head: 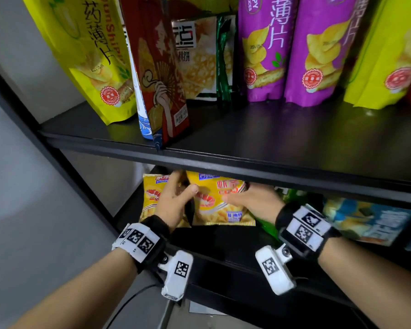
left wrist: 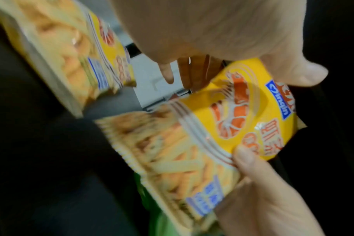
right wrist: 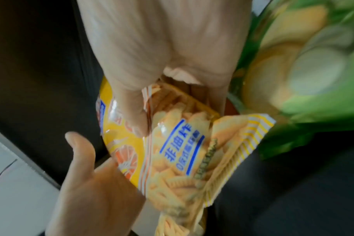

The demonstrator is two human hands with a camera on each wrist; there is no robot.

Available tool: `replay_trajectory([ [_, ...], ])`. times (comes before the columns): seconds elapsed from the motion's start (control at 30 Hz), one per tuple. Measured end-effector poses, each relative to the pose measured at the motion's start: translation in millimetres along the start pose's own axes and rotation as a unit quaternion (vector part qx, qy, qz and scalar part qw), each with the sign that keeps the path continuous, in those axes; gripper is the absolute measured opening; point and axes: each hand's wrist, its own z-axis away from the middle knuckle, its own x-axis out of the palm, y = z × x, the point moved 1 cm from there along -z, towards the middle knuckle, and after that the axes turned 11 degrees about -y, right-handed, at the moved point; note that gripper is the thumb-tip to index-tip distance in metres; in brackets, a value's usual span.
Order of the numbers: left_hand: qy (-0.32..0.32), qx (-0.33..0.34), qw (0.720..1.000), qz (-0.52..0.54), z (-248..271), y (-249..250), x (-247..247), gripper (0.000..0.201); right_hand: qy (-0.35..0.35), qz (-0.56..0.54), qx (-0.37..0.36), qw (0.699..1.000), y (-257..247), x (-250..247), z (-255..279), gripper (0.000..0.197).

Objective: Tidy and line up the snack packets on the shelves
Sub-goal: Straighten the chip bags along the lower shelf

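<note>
Shrimp-stick packet (head: 220, 205), yellow with a red prawn print, stands on the lower shelf (head: 226, 255) under the lip of the upper shelf (head: 247, 162), facing outward. Right hand (head: 254, 201) is clamped on its right edge: in the right wrist view the thumb lies across the front and the fingers go behind, a pinch that keeps the soft packet upright and lets it be turned square. Left hand (head: 173, 203) sits between this packet and a second shrimp-stick packet (head: 152, 198) just to the left; thumb free and raised, fingers reaching in behind. Whether they grip anything cannot be told; in the left wrist view they look loosely extended with nothing in them. Judgement: the left hand is parting or steadying the two matching packets so they can be set side by side with fronts flush. A green snack bag (right wrist: 305, 67) leans close on the right of the held packet, a blue one (head: 365, 219) farther right, lying askew. Upper shelf holds upright bags: yellow chips bag (head: 90, 55), red fan-print box (head: 161, 79), two purple chips bags (head: 294, 48).
</note>
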Motion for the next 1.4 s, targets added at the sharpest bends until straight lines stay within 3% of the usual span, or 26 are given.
replay_trajectory([
  [0.1, -0.010, -0.015, 0.995, 0.095, 13, 8, 34, 0.043, -0.038, -0.009, -0.067, 0.997, 10, 3, 27, 0.034],
  [0.23, -0.003, -0.023, 0.989, 0.144, 29, 16, 56, 0.048, -0.070, -0.095, -0.066, 0.991, 19, 0, 47, 0.044],
  [0.33, -0.028, -0.021, 0.986, 0.166, 40, 21, 67, 0.061, -0.019, -0.149, -0.104, 0.983, 12, -1, 60, 0.028],
  [0.43, -0.004, -0.022, 0.974, 0.225, 50, 31, 78, 0.051, 0.057, -0.144, -0.140, 0.978, 5, 5, 70, 0.029],
  [0.57, 0.042, -0.045, 0.964, 0.260, 60, 44, 93, 0.050, 0.113, -0.111, -0.142, 0.977, 8, 11, 82, 0.005],
  [0.7, 0.060, -0.042, 0.962, 0.263, 68, 50, 106, 0.048, 0.147, -0.067, -0.142, 0.977, 13, 7, 97, 0.022],
  [0.83, 0.004, -0.039, 0.960, 0.276, 74, 48, 113, 0.037, 0.168, -0.014, -0.118, 0.979, 12, 2, 106, 0.036],
  [0.9, -0.062, -0.026, 0.960, 0.271, 79, 42, 113, 0.052, 0.186, -0.003, -0.114, 0.976, 10, -8, 107, 0.048],
  [1.0, -0.174, -0.032, 0.963, 0.204, 92, 32, 113, 0.109, 0.223, -0.026, -0.066, 0.972, 11, -26, 101, 0.060],
  [1.07, -0.198, -0.065, 0.966, 0.154, 99, 29, 114, 0.119, 0.191, -0.084, -0.020, 0.978, 14, -29, 98, 0.061],
  [1.1, -0.185, -0.080, 0.969, 0.143, 100, 31, 114, 0.114, 0.159, -0.129, 0.001, 0.979, 16, -30, 100, 0.060],
  [1.17, -0.146, -0.091, 0.972, 0.159, 99, 33, 113, 0.092, 0.062, -0.209, 0.050, 0.975, 20, -28, 111, 0.063],
  [1.27, -0.113, -0.079, 0.975, 0.175, 98, 45, 110, 0.056, -0.091, -0.196, 0.071, 0.974, 25, -20, 131, 0.080],
  [1.3, -0.117, -0.069, 0.976, 0.169, 97, 49, 109, 0.050, -0.102, -0.183, 0.052, 0.976, 25, -17, 135, 0.079],
  [1.4, -0.115, -0.064, 0.973, 0.187, 100, 56, 107, 0.049, -0.070, -0.155, -0.005, 0.985, 17, -12, 140, 0.048],
])
